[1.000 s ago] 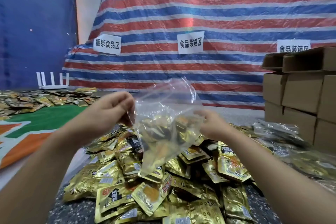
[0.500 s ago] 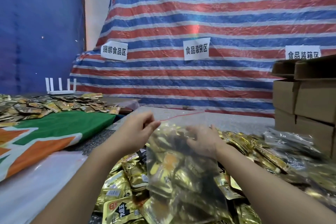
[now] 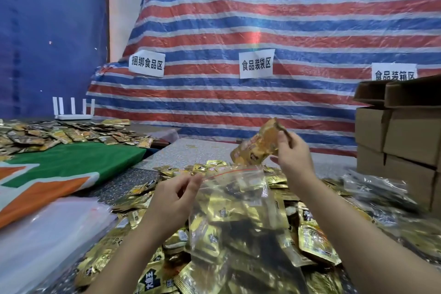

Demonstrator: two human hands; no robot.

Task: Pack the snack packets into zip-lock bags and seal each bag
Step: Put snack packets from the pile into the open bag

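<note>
Striped red-white-blue tarpaulin [image 3: 262,19] fills the background, with three white paper signs [image 3: 255,66] in Chinese characters fixed to it; a blue sheet hangs to the left. Speckled grey table [image 3: 198,153] below. White router [image 3: 72,112] with upright antennas at far left, behind a flat spread of packets. Green and orange cloth [image 3: 59,169] on the left of the table, a stack of clear plastic bags [image 3: 47,229] just nearer than it. Brown cardboard boxes [image 3: 401,136] stacked at right.

Heap of gold snack packets [image 3: 312,241] covers the near table. Zip-lock bag [image 3: 233,210], clear with a red strip at its mouth, stands on the heap, already holding many gold packets; mouth unsealed.

Left hand [image 3: 171,200]: thumb and fingertips pinch the bag's top edge at its left corner. Right hand [image 3: 290,155]: raised above and behind the bag's mouth, fingers clamped on one gold-orange snack packet [image 3: 259,144], held tilted, clear of the bag. Packet image is motion-blurred; print unreadable
</note>
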